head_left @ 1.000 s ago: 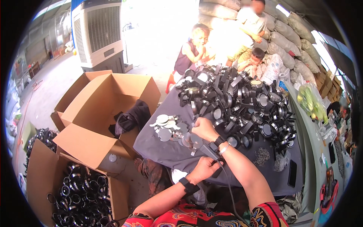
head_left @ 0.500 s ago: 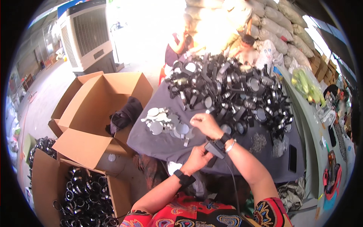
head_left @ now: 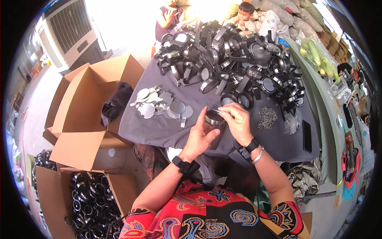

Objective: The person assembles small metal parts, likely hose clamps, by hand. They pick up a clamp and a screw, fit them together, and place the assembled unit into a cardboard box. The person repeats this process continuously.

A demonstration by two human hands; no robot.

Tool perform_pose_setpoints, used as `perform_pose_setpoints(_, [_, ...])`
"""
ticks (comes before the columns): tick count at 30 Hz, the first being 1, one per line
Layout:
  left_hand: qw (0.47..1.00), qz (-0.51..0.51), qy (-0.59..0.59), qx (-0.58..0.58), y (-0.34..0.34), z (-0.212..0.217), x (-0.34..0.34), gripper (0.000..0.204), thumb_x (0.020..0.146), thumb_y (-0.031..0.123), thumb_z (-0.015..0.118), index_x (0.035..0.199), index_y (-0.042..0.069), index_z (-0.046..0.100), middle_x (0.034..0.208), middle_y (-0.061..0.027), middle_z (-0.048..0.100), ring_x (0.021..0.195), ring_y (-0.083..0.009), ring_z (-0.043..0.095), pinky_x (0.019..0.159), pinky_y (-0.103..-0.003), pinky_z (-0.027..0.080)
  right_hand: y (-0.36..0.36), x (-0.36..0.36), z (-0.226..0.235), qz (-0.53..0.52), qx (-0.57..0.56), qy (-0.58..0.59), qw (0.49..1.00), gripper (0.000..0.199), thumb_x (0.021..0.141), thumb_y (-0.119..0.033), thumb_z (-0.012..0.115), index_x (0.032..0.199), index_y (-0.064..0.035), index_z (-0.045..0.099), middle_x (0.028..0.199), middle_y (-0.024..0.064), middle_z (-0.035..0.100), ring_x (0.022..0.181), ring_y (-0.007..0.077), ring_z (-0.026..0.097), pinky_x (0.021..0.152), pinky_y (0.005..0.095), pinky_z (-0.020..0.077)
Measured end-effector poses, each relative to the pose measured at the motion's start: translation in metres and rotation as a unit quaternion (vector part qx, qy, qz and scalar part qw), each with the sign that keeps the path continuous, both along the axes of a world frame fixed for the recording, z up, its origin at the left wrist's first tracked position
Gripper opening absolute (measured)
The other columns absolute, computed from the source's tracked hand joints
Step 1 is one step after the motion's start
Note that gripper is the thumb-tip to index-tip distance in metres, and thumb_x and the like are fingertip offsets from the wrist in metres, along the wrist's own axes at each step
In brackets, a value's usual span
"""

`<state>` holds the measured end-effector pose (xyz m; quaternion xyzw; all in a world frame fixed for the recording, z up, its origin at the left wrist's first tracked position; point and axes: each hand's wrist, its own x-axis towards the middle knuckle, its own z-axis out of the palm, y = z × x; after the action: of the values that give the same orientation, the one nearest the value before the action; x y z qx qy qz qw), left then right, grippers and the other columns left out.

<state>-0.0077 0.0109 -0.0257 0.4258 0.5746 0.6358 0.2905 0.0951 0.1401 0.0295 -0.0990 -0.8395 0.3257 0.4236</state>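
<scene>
A: Where is the black round case (head_left: 215, 118) just now?
B: On the near side of the heap (head_left: 234, 63), between the heap and the person, held up over the desk (head_left: 159, 131) and well apart from the nearest pieces.

A: Which way does it point?
B: Its round mouth faces up toward the camera, tipped a little, with the shiny rim showing as an oval. A dark flat bar shows below it, running away from the heap toward the person. If that is its tail, the long axis lies along the same line; the thumb hides the join, so I can't be sure.

A: And the hands?
B: The left hand (head_left: 199, 135) grips the case by its side, fingers and thumb wrapped around it. The right hand (head_left: 238, 121) has its fingertips bent together at the rim, on the right. I can't tell whether they pinch the rim, a small part, or merely touch.

A: What else lies around the heap?
B: Flat silver discs (head_left: 177, 108) to its near left, overlapping one another. Small metal clips (head_left: 267, 118) just off its near right edge, and a dark phone (head_left: 306, 136) farther right and nearer the person. An open carton (head_left: 81, 101) stands well to its left.
</scene>
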Motion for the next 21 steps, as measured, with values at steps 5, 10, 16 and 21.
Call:
perform_pose_setpoints(5, [1.0,-0.027,-0.009,0.004,0.002,-0.005,-0.001,0.072,0.088,0.016,0.07,0.147,0.006,0.03,0.074,-0.0026,0.058,0.059,-0.0069,0.05,0.053,-0.023,0.044,-0.011,0.007,-0.021,0.007,0.013,-0.007,1.0,0.012,0.076,0.001,0.072,0.088,-0.0004,0.068,0.087,0.0097,0.067,0.078,0.0239,0.065,0.067,0.0316,0.0528])
perform_pose_setpoints(10, [0.999,-0.031,0.0,0.01,0.002,-0.007,-0.001,0.065,0.089,0.017,0.07,0.144,0.006,0.037,0.076,-0.0012,0.057,0.056,-0.0049,0.05,0.047,-0.021,0.041,-0.02,0.018,-0.019,-0.047,0.124,-0.034,0.991,0.014,0.073,0.002,0.073,0.086,-0.0015,0.066,0.088,0.0099,0.068,0.08,0.0271,0.066,0.068,0.035,0.0542])
perform_pose_setpoints(16, [1.0,-0.015,0.002,0.01,0.001,-0.001,0.0,0.07,0.088,0.017,0.071,0.146,0.008,0.033,0.076,-0.0009,0.057,0.055,-0.0048,0.05,0.047,-0.02,0.041,-0.018,0.018,-0.014,-0.082,0.202,-0.045,0.975,0.016,0.071,0.001,0.073,0.084,-0.0031,0.064,0.087,0.0077,0.068,0.078,0.0268,0.065,0.065,0.036,0.0539])
perform_pose_setpoints(21, [1.0,-0.014,-0.007,0.015,-0.001,0.003,0.0,0.07,0.088,0.017,0.071,0.146,0.01,0.034,0.076,-0.0012,0.058,0.055,-0.0047,0.05,0.046,-0.02,0.041,-0.017,0.01,-0.011,-0.059,0.222,-0.059,0.971,0.014,0.072,-0.001,0.072,0.081,-0.0042,0.062,0.086,0.0064,0.068,0.075,0.0253,0.064,0.062,0.035,0.0532])
